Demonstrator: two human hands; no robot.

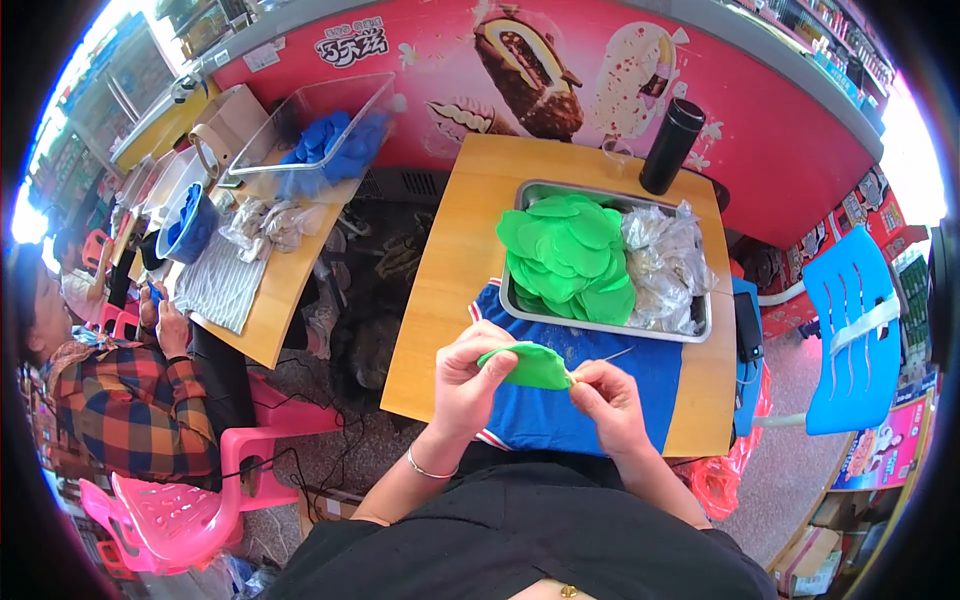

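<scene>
My left hand is closed around a flat, rounded green piece, with the thumb across its near side. My right hand pinches the right end of the same piece between thumb and fingertips. A thin, needle-like metal thing shows just above the right fingers; whether they hold it or it lies on the cloth, I cannot tell. Beyond my hands, many similar green pieces are heaped in a metal tray. Crumpled clear plastic bags fill the tray's right side.
A blue cloth lies on the wooden table beneath my hands. Behind the tray stands a black bottle. A blue chair is at right. On the left, a person sits at another table with a clear bin.
</scene>
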